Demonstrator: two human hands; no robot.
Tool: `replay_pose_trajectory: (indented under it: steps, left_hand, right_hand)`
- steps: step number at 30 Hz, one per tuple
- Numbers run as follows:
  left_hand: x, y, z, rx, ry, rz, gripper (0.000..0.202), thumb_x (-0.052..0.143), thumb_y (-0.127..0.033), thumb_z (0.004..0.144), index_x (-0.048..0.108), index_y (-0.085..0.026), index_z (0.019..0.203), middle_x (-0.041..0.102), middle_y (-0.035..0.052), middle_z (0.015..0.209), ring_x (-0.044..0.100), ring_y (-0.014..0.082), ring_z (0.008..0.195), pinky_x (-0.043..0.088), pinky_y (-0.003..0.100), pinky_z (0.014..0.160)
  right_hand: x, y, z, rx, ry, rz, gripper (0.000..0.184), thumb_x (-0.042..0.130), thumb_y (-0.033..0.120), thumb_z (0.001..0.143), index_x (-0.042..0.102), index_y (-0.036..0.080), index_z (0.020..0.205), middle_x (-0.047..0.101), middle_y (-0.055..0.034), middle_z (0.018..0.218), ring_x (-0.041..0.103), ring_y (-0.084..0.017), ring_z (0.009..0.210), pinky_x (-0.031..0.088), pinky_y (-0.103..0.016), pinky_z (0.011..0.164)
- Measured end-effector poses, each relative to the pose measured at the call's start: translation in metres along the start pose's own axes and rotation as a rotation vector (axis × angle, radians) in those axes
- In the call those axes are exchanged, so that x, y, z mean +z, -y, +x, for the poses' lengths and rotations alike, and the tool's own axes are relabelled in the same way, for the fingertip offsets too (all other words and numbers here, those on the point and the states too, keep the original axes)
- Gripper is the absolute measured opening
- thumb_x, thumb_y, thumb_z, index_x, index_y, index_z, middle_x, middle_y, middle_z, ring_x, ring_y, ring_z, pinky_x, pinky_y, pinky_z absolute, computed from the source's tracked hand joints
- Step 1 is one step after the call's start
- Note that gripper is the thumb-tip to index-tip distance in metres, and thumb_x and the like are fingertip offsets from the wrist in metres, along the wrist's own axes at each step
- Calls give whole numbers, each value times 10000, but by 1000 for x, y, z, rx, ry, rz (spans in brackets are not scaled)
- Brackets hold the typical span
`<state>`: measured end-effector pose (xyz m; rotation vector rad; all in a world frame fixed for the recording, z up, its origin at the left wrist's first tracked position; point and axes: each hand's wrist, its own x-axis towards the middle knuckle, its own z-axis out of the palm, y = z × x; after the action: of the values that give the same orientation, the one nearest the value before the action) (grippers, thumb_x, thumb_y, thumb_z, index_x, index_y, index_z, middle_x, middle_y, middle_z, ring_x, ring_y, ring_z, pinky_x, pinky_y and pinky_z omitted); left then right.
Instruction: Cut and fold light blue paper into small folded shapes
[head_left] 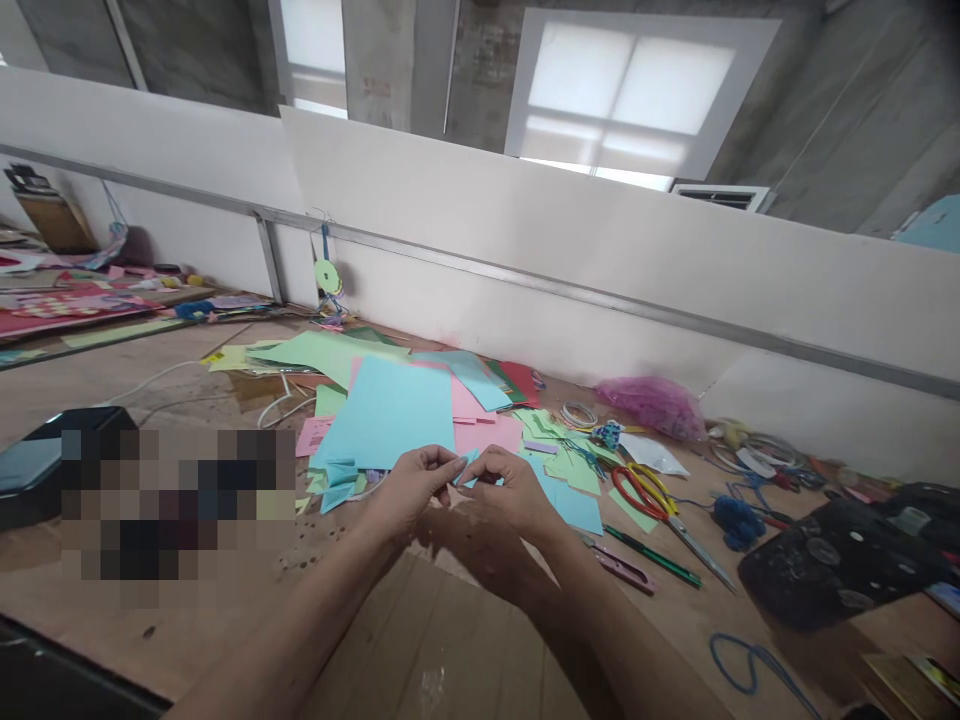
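Paper pc point(467, 471), lt-blue, btwn hands point(411, 487) point(513, 488)

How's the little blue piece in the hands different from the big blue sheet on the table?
The little piece is much smaller than the big sheet. The left hand and right hand pinch the little piece, while the big sheet lies over pink paper. Both are light blue.
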<state>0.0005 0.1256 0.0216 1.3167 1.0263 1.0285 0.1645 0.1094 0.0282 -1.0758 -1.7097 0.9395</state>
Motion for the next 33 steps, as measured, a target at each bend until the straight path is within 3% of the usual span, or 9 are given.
replay_pose_trajectory:
  steps: [5,11,22,33]
  left_hand:
    - [1,0,1,30,-45,4,336,716,-493,691,644,-165,705,592,-21,640,488,95,454,360,227,490]
    - [1,4,1,80,-93,31,293,692,-462,722,660,-173,751,573,-30,627,501,101,472,359,224,498]
    - [7,-4,-1,95,-112,27,322,668,-488,716,648,-168,740,606,-3,678,529,122,496,392,241,513]
    - [10,-6,-3,59,-79,-36,303,698,-461,688,654,-165,736,615,-7,655,563,138,519,409,250,559]
  right_hand:
    - [-3,3,2,38,-32,78,58,686,184,677,693,214,726,650,-14,759,582,-156,692,439,-284,650]
    - [-7,1,4,98,19,266,152,732,264,650,658,188,759,654,-9,746,576,-149,681,439,-289,661]
    - [1,-6,6,104,-89,361,237,772,321,630,606,189,735,598,0,704,554,-151,668,445,-281,653]
    - [1,-4,5,80,-111,163,169,672,269,678,523,196,646,504,31,611,443,-124,591,365,-250,561]
